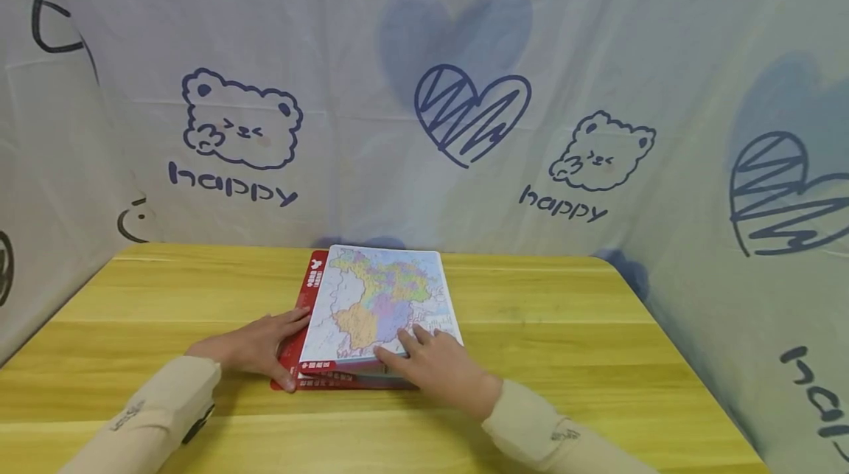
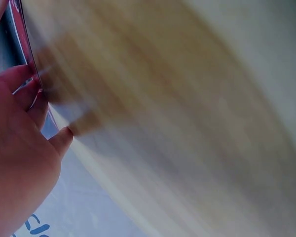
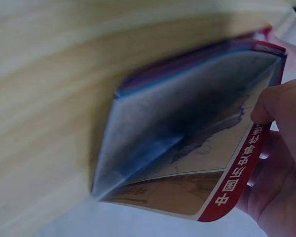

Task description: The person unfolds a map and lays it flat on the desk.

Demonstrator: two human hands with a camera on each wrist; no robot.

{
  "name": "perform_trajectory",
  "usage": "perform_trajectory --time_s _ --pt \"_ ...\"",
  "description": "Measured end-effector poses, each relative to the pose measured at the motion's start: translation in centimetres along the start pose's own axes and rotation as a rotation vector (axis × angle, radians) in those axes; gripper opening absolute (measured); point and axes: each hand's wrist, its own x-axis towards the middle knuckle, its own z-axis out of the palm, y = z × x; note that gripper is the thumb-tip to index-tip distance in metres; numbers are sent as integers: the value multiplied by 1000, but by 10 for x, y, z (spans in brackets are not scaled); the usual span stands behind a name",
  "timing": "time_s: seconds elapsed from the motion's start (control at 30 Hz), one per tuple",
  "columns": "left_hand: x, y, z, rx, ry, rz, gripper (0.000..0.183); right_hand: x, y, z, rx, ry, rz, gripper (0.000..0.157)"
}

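A folded map [image 1: 391,308] with a red border lies on the table, its top panel printed with coloured regions. My left hand [image 1: 255,345] rests at its left side, fingers spread on the red edge [image 1: 292,349]. The left wrist view shows that hand's fingertips along the sheet's edge. With my right hand [image 1: 444,371] I pinch the near right part of the top panel. In the right wrist view this panel [image 3: 207,148] is lifted from the layers below, leaving a wedge-shaped gap. There the thumb [image 3: 266,106] presses its printed inner side and the other fingers lie behind it.
The yellow wood-grain table [image 1: 564,356] extends on both sides of the map. A pale cloth [image 1: 358,186] with bears, hearts and lettering hangs behind and at the sides. A small dark object [image 1: 197,424] sits at the left sleeve's cuff.
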Motion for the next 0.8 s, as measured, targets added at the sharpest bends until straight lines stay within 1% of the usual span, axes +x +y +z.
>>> perform_trajectory --time_s 0.27,0.43,0.6,0.7,0.8 --pt "-1 1 -1 -10 2 0 114 -2 14 -16 -23 57 63 38" --pt "-2 2 -1 -26 -12 -30 113 -6 23 -25 -7 73 93 40" --pt "-3 3 -1 -32 -12 -37 112 -10 34 -35 14 72 103 41" --pt "-3 4 -2 -31 -11 -34 112 -13 41 -40 2 65 104 42" --pt "-3 5 -2 -31 -11 -35 113 -16 49 -46 -10 84 112 43"
